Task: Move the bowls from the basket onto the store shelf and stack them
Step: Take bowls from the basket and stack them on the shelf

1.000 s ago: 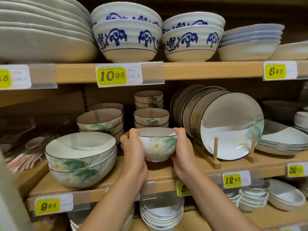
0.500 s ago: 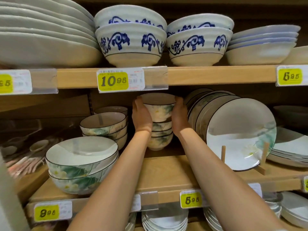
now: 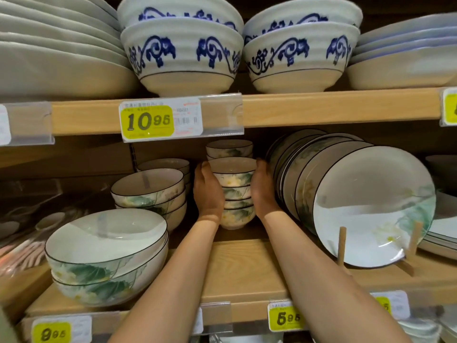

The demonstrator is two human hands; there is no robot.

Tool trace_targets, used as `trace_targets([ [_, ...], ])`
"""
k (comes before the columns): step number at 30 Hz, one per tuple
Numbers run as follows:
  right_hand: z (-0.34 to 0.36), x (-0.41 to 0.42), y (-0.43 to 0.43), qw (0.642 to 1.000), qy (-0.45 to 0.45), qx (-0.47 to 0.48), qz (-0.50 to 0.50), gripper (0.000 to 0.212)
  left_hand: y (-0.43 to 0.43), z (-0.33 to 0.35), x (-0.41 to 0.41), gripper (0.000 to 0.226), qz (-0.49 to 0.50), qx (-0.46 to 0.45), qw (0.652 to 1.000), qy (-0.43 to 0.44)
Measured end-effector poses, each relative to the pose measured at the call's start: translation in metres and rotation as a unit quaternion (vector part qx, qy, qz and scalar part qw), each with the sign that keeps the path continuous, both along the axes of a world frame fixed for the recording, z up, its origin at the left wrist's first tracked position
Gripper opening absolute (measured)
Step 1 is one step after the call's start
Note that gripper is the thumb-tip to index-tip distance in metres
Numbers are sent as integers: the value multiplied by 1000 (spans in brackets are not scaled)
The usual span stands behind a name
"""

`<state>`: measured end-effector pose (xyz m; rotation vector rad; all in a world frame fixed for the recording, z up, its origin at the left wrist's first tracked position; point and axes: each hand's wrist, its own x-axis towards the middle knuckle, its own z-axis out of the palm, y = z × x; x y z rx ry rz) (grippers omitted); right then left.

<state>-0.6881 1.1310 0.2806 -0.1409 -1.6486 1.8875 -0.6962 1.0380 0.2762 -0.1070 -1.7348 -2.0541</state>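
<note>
The shelf (image 3: 247,268) is the middle wooden board of the unit and carries every item listed below. The basket is out of view, so the number of bowls left to move cannot be determined.

A row of plates (image 3: 371,206) leans on a wooden rack at the right of the shelf. Two large bowls (image 3: 106,248) are nested at the front left. A stack of medium bowls (image 3: 148,189) stands behind them.

The small bowl stack (image 3: 235,206) stands in the centre, between the medium bowls and the plates. A second stack of small bowls (image 3: 230,148) stands directly behind it.

The top bowl (image 3: 235,169) sits upright and nested in the small bowl stack, level with the bowls beneath it. Judged from this position, the placing step for this bowl is almost complete.

The left hand (image 3: 207,191) cups the left side of the top bowl, and the right hand (image 3: 262,191) cups the right side. Both hands curve round the bowl wall and reach down over the bowls below. The fingertips are hidden behind the stack.

Remaining steps, as judged: release the top bowl, withdraw both hands clear of the plates, then return to the basket for any further bowls
</note>
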Motion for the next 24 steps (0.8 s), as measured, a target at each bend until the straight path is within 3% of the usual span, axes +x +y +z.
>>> trace_targets([
  [7, -7, -5, 1, 999, 3, -43, -3, 35, 2, -11, -5, 51, 0, 41, 998, -43],
  [12, -4, -8, -1, 999, -32, -21, -31, 63, 5, -13, -5, 63, 49, 20, 996, -66],
  [18, 0, -7, -3, 998, -42, -18, -35, 69, 5, -12, -4, 64, 57, 17, 995, -74],
  [24, -1, -5, -3, 997, -41, -65, -16, 37, 3, -11, -5, 60, 53, -2, 996, -70],
])
